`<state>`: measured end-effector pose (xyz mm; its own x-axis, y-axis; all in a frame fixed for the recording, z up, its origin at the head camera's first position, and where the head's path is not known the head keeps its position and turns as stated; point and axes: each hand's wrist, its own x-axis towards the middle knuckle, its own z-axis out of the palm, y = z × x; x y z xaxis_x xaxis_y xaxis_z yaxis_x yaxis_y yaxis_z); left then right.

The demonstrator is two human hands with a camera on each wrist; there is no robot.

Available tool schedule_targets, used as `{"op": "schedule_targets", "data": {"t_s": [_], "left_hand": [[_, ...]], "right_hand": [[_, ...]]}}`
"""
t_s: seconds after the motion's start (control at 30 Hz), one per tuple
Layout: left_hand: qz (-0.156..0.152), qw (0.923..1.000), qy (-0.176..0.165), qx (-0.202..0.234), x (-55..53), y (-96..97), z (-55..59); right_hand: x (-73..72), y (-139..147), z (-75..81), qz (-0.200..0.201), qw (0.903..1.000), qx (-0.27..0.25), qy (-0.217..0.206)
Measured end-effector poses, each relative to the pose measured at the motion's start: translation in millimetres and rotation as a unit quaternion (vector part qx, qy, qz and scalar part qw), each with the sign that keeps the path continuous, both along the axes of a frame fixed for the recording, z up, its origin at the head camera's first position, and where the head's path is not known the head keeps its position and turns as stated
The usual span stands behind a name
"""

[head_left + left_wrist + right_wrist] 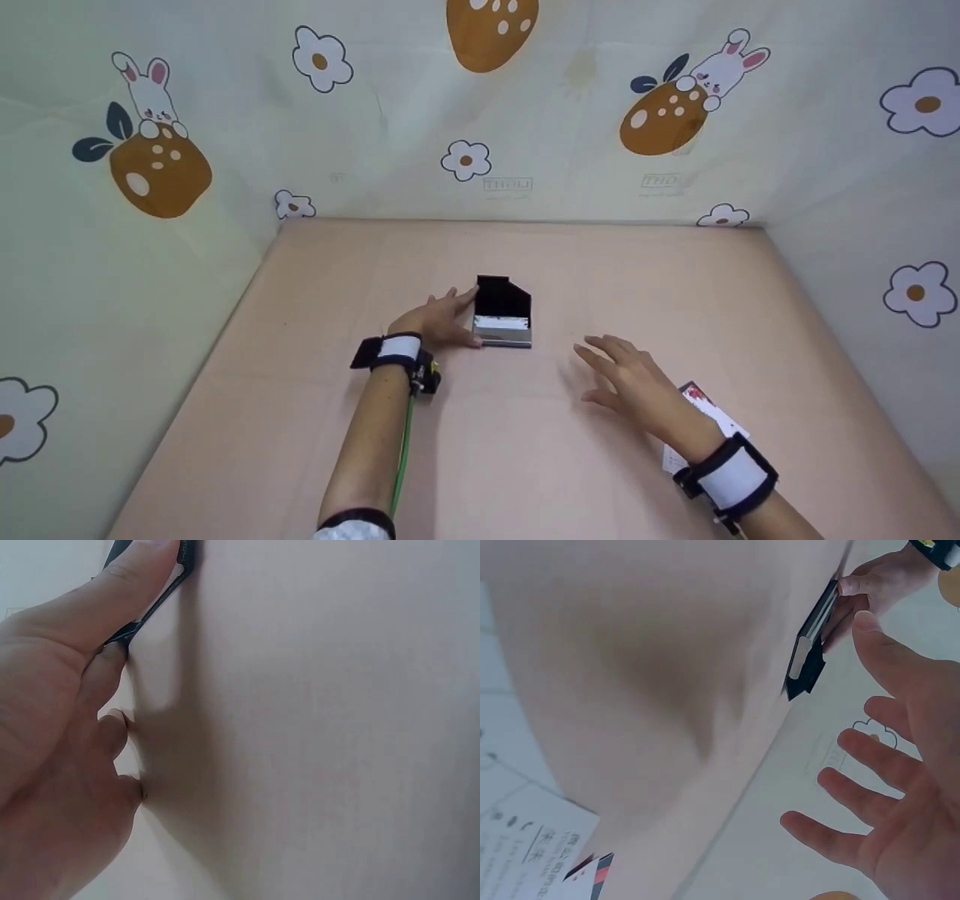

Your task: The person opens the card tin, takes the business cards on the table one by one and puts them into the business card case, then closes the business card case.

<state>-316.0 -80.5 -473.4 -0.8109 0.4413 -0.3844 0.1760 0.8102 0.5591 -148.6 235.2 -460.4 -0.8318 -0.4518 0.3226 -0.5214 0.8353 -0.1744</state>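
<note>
A business card case [502,300] stands open at mid-table, its black lid raised at the far side and white cards showing in the silver-fronted lower part. My left hand [439,319] holds it by the left side, thumb near the front corner and index finger by the lid. In the left wrist view, thumb and index finger grip the dark-edged case [189,556], and the other fingers rest at the table. To the right of the case, my right hand [630,382] hovers above the table with fingers spread and nothing in them, as the right wrist view also shows.
Printed cards [712,412] lie on the table beneath my right forearm, partly hidden by it; the right wrist view shows white cards [532,847] with dark print. A pale pink cloth [375,262] covers the table. Patterned fabric walls [375,172] enclose the back and sides.
</note>
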Motion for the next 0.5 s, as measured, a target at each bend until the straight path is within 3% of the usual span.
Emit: {"op": "schedule_targets", "data": {"t_s": [0.5], "left_hand": [[-0.004, 1.0, -0.004, 0.003, -0.7, -0.5, 0.6]], "right_hand": [[26.7, 42.5, 2.0, 0.007, 0.9999, 0.011, -0.006]]}}
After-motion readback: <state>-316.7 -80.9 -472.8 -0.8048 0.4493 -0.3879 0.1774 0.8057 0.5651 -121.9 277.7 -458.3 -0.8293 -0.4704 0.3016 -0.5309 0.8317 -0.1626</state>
